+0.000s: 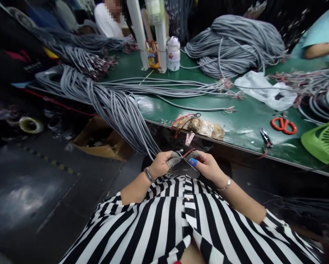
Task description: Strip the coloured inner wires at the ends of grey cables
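Observation:
In front of my lap both hands meet at the stripped end of a grey cable. My left hand point(165, 162), with grey covers on its fingertips, pinches the cable near its end. Thin red and dark wires point(189, 152) fan out between the hands. My right hand point(205, 165) has its thumb and finger closed on these wires; blue tape wraps one fingertip. From my left hand's side a thick bundle of grey cables point(112, 106) runs up over the table edge. A pink clip point(189, 138) hangs at the edge just beyond my hands.
On the green table point(244, 141) lie red-handled scissors point(284, 125), small pliers point(265, 137), a plastic bag point(266, 90) and a taped wooden block point(205, 126). A green basket-like object point(325, 141) sits right. A big cable coil point(236, 44) is behind. Two other people work nearby.

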Tool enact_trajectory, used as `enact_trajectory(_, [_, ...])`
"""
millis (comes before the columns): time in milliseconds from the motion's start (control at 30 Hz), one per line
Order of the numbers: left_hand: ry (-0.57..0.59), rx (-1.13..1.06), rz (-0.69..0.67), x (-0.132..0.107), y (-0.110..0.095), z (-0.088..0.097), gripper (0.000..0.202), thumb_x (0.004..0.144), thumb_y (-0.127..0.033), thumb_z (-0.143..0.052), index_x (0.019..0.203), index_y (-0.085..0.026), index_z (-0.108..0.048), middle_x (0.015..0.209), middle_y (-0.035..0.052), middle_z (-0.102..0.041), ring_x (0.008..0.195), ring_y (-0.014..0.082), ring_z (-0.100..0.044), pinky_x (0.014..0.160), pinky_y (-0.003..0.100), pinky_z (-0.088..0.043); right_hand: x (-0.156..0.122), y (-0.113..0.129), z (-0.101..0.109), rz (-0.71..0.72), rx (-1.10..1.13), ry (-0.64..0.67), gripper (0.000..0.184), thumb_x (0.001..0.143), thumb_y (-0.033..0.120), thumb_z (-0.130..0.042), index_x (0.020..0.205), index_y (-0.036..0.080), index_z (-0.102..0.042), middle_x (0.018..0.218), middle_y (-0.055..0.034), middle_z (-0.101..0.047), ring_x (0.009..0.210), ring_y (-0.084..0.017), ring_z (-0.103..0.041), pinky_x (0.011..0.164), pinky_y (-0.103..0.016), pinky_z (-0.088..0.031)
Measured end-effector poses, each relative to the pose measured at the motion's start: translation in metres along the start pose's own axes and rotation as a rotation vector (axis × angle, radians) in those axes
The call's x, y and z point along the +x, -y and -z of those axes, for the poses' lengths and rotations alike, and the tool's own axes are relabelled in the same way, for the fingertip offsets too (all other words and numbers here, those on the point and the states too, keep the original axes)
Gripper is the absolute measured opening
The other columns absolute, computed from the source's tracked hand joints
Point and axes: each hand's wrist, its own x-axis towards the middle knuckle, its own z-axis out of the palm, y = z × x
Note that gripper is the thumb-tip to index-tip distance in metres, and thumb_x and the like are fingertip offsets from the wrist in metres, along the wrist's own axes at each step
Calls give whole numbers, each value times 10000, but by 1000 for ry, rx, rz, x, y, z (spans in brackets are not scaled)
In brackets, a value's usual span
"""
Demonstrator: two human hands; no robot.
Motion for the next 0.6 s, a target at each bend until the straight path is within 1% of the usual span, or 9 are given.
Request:
enact_trajectory(67, [27, -261, 133, 0, 2, -2, 409, 842, -527, -645, 798, -120, -663, 547, -11, -566, 444, 64, -453, 443, 183, -361, 1, 1, 3, 14, 61, -54, 298, 814, 482, -689, 792, 185, -680, 639, -4, -613, 580, -127, -521, 593, -274, -463])
enact_trajectory(133, [15, -477, 213, 0, 5, -1, 460, 780, -571, -694, 762, -114, -639, 475, -47, -490, 364, 33, -341, 364, 167, -242, 3, 1, 3, 19, 135, -91, 282, 807, 471, -703, 822, 190, -690, 652, -6, -625, 590, -129, -537, 607, -277, -473])
enact_trajectory(233, [-11, -675, 257, -1, 8, 4, 503, 673, -583, -780, 712, -110, -613, 463, -49, -483, 336, 20, -316, 330, 159, -180, 9, 1, -3, 0, 245, -68, 267, 745, 431, -774, 863, 200, -711, 745, -27, -675, 651, -145, -593, 648, -291, -512])
enact_trajectory(333, [-64, -784, 293, -1, 9, 10, 539, 576, -573, -842, 684, -108, -592, 506, -27, -542, 334, 7, -314, 323, 152, -175, 17, 3, -13, -28, 353, -24, 285, 721, 419, -797, 898, 212, -713, 782, -32, -692, 682, -154, -620, 668, -300, -539])
enact_trajectory(367, [-87, -807, 304, -1, 8, 12, 544, 555, -565, -855, 680, -108, -587, 521, -23, -556, 334, 3, -312, 324, 149, -177, 19, 5, -17, -33, 393, -11, 288, 725, 411, -797, 920, 217, -710, 799, -33, -700, 704, -156, -633, 688, -303, -547])
enact_trajectory(433, [-104, -828, 328, -2, 8, 14, 548, 535, -555, -866, 675, -110, -580, 518, -28, -550, 331, 0, -306, 325, 148, -180, 24, 7, -26, -31, 469, 20, 310, 733, 384, -796, 983, 230, -699, 900, -46, -723, 807, -170, -668, 772, -323, -560])
enact_trajectory(533, [-57, -804, 366, -5, 8, 13, 543, 551, -564, -854, 655, -115, -566, 469, -51, -492, 311, 6, -301, 309, 157, -157, 30, 12, -37, -2, 498, 127, 418, 745, 364, -787, 1130, 257, -661, 1078, -69, -717, 974, -202, -680, 877, -370, -554])
enact_trajectory(600, [-17, -786, 392, -7, 8, 12, 541, 556, -569, -850, 683, -116, -581, 454, -65, -466, 302, 8, -301, 300, 162, -150, 33, 14, -41, 51, 399, 216, 433, 776, 363, -755, 1183, 263, -646, 1094, -74, -713, 974, -210, -682, 889, -389, -550])
